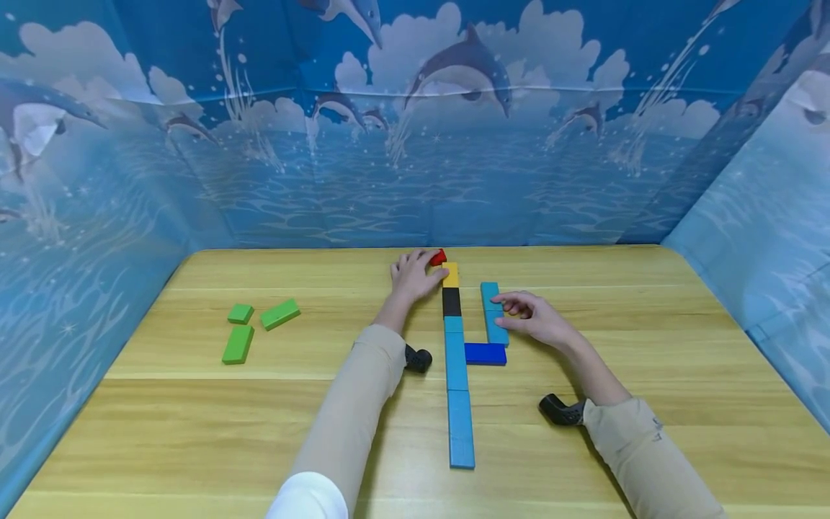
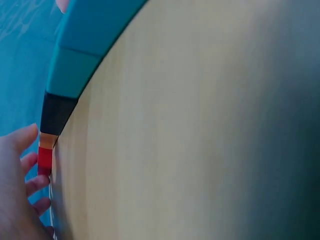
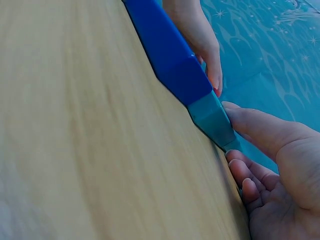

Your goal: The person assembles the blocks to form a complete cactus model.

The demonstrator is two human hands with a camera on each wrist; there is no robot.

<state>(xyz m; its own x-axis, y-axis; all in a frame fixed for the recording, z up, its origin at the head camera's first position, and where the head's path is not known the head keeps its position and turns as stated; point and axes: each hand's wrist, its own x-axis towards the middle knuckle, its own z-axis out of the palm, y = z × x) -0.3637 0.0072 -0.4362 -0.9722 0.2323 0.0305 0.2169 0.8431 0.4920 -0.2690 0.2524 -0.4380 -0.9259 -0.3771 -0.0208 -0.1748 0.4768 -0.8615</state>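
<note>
My left hand (image 1: 415, 277) is at the far end of a line of blocks, its fingers on a small red block (image 1: 439, 257). Its thumb lies beside the adjoining yellow block (image 1: 451, 275). Nearer me, the line continues with a black block (image 1: 452, 302) and light blue blocks (image 1: 457, 364). My right hand (image 1: 537, 318) is beside two end-to-end light blue blocks (image 1: 491, 292), thumb and forefinger apart with their tips at the blocks' edge. A dark blue block (image 1: 486, 354) joins the line at a right angle. In the left wrist view, the red block (image 2: 44, 161) shows between the fingers.
Several green blocks (image 1: 238, 344) lie loose on the left of the wooden table (image 1: 194, 432). Black wrist devices (image 1: 561, 410) stick out from the sleeves. A dolphin-print cloth (image 1: 363, 187) hangs behind the table's far edge and along both sides.
</note>
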